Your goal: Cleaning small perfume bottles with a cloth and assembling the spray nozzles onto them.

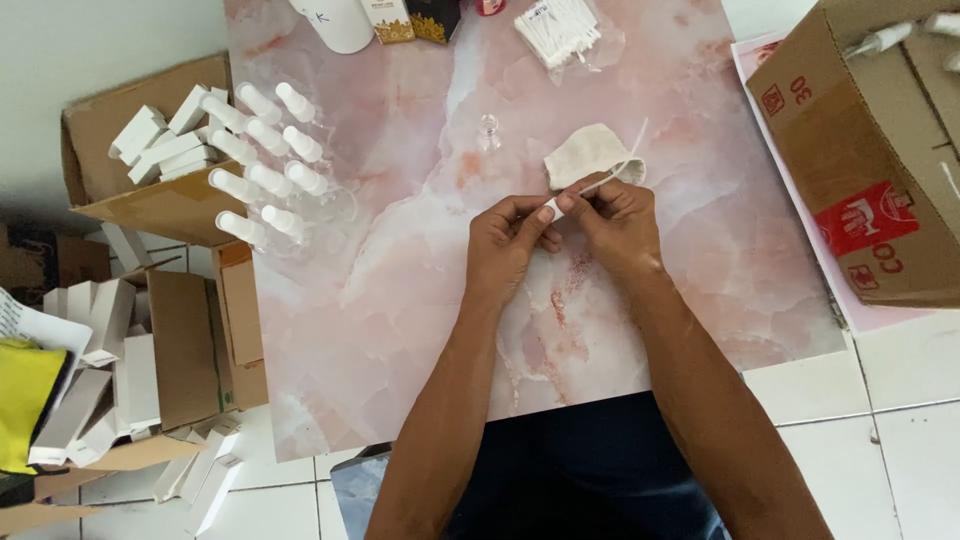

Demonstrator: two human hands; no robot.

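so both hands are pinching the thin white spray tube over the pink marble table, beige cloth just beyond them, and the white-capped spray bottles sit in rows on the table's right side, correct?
Not quite. The head view shows the spray bottles in rows on the table's left side, not the right. The rest holds: left hand and right hand pinch the thin white spray tube, with the beige cloth just beyond.
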